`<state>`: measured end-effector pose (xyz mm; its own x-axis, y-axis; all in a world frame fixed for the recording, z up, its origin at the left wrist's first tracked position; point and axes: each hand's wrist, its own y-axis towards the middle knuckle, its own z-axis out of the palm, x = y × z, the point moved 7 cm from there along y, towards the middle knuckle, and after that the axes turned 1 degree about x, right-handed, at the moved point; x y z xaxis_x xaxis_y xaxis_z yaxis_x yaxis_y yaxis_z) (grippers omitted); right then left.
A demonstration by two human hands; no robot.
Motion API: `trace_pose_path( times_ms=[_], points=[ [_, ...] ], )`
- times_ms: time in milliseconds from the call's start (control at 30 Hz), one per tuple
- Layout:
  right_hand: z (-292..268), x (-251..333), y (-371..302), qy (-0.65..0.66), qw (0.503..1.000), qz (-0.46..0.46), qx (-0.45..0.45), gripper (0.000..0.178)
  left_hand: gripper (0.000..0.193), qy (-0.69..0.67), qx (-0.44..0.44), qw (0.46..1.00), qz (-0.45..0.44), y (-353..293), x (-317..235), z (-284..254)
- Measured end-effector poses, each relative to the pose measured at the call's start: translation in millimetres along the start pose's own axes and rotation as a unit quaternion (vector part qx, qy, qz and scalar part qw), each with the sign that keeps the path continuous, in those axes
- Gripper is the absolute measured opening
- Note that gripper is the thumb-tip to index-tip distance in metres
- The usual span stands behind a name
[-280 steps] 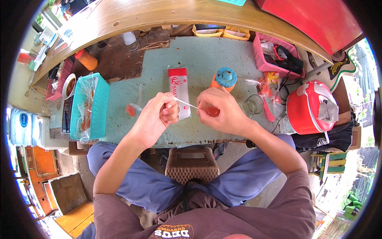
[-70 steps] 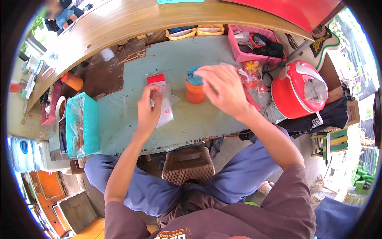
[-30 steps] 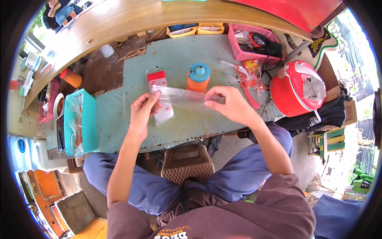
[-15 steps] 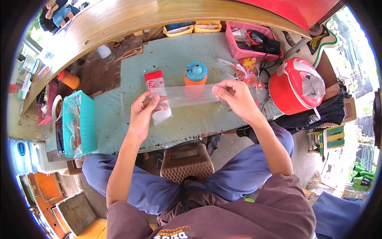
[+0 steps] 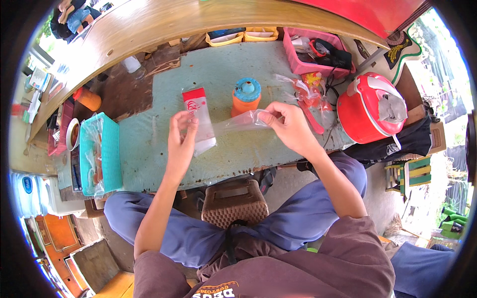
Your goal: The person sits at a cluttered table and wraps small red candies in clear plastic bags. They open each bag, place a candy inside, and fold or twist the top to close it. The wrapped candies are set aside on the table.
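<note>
A clear plastic bag [image 5: 238, 122] stretches between my hands above the table. My right hand [image 5: 288, 124] pinches its bunched right end between thumb and fingers. My left hand [image 5: 182, 130] has thumb and fingers curled at the other end, where the see-through film is hard to make out. Under the bag lies a flat clear packet with a red top [image 5: 194, 93], close beside my left fingers. Just beyond the bag stands an orange bottle [image 5: 243, 106] with a blue lid [image 5: 247, 89], upright on the blue-green tabletop [image 5: 149, 159].
A turquoise basket [image 5: 112, 154] with plastic-wrapped things stands at the left. To the right are a red cooler jug [image 5: 358, 116], red and clear plastic bags [image 5: 310, 94] and a pink basket [image 5: 293, 58]. A wooden shelf [image 5: 198, 19] crosses the far side. Below the table is a brown woven stool [image 5: 233, 203].
The bag has gone from flat and taut to narrower and crumpled on the right. My right hand has turned slightly and moved a little toward the left.
</note>
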<state>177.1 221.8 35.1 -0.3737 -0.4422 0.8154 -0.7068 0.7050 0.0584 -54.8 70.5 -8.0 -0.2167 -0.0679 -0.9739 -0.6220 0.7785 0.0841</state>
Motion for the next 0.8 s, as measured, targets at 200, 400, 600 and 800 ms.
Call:
trace_pose_path(
  times_ms=[200,400,600,800],
  points=[
    [36,22,-12,0.033,0.994,-0.072,0.079,0.022,0.036,0.120,0.176,0.951,0.223,-31,-42,44],
    [45,28,-16,0.023,0.991,-0.060,0.121,0.025,0.010,0.051,0.276,0.959,0.048,-36,-21,57],
    [41,21,-13,0.105,0.986,-0.014,0.132,0.027,0.014,0.028,0.271,0.962,0.019,-35,-20,53],
    [42,12,-12,0.134,0.983,0.003,0.125,0.021,0.013,0.035,0.275,0.961,0.024,-36,-25,55]
  ],
)
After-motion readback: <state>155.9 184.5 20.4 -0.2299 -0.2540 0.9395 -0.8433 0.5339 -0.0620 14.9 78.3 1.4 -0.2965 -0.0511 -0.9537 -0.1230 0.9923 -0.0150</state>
